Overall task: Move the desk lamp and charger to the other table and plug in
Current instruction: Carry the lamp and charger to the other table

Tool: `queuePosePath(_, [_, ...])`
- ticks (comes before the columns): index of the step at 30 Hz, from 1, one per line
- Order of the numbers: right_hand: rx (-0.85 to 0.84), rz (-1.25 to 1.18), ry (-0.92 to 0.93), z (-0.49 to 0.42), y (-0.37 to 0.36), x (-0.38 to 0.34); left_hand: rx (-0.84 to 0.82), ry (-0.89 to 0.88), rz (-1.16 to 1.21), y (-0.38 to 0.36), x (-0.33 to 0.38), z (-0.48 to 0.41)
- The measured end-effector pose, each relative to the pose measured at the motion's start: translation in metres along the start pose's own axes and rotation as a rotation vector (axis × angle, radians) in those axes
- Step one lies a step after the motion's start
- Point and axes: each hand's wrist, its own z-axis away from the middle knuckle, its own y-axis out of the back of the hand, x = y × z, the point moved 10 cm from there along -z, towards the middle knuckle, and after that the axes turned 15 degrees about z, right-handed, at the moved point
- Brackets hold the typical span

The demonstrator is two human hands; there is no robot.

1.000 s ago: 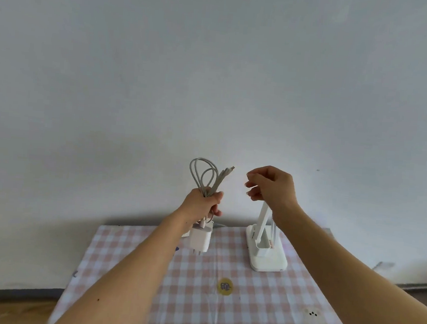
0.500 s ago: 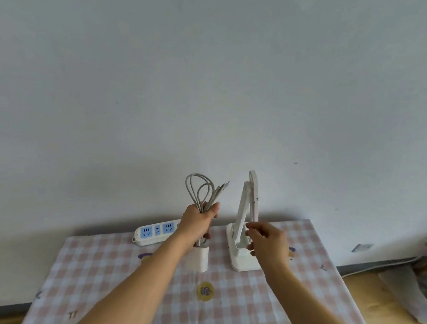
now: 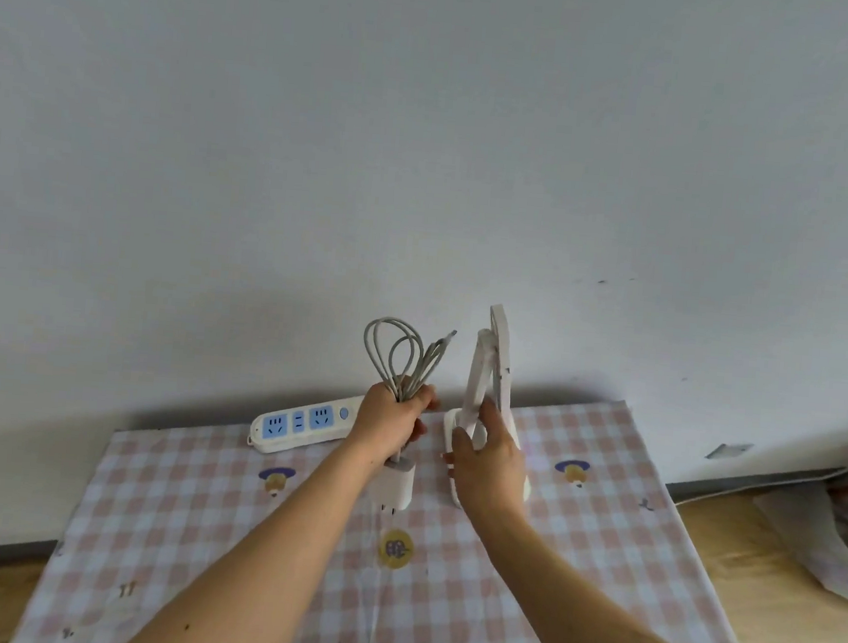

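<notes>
A white folding desk lamp [image 3: 498, 347] stands on the pink checked tablecloth of the table [image 3: 597, 538], near the wall, its arm folded upright. My right hand [image 3: 490, 458] is wrapped around the lamp's lower stem just above the base, which it mostly hides. My left hand [image 3: 394, 420] grips a bundle of grey cable [image 3: 394, 354] looped above the fist. The white charger brick [image 3: 399, 486] hangs below that fist, prongs down, a little above the cloth and left of the lamp.
A white power strip [image 3: 297, 423] with blue sockets lies along the wall edge, left of my left hand. Wooden floor and crumpled sheeting [image 3: 841, 531] lie right of the table. The wall stands directly behind the table.
My right hand has slid from the lamp's top down to its lower stem. The view has dropped and shifted, bringing the power strip into sight. The left hand still holds cable and charger.
</notes>
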Motion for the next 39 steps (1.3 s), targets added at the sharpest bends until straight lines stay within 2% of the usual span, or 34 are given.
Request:
queuePosePath(5, [0.123, -0.155, -0.035, -0.006, 0.001, 0.001, 0.007, 0.046, -0.022, 0.001, -0.010, -0.002])
queuePosePath(13, [0.230, -0.136, 0.015, -0.008, 0.013, 0.003, 0.012, 0.027, 0.026, 0.001, -0.003, -0.010])
queuePosePath(21, [0.136, -0.135, 0.119, -0.017, 0.030, 0.011, -0.035, 0.021, 0.110, -0.014, -0.003, -0.014])
queuePosePath(27, [0.169, -0.167, 0.062, -0.016, 0.048, 0.030, -0.053, -0.003, 0.112, -0.016, -0.003, -0.013])
queuePosePath(35, [0.118, 0.017, 0.004, -0.025, 0.035, 0.040, -0.036, 0.022, 0.096, -0.015, -0.018, -0.008])
queuePosePath(39, [0.156, 0.112, -0.004, -0.027, 0.031, 0.044, -0.010, 0.033, 0.099, -0.010, -0.024, -0.006])
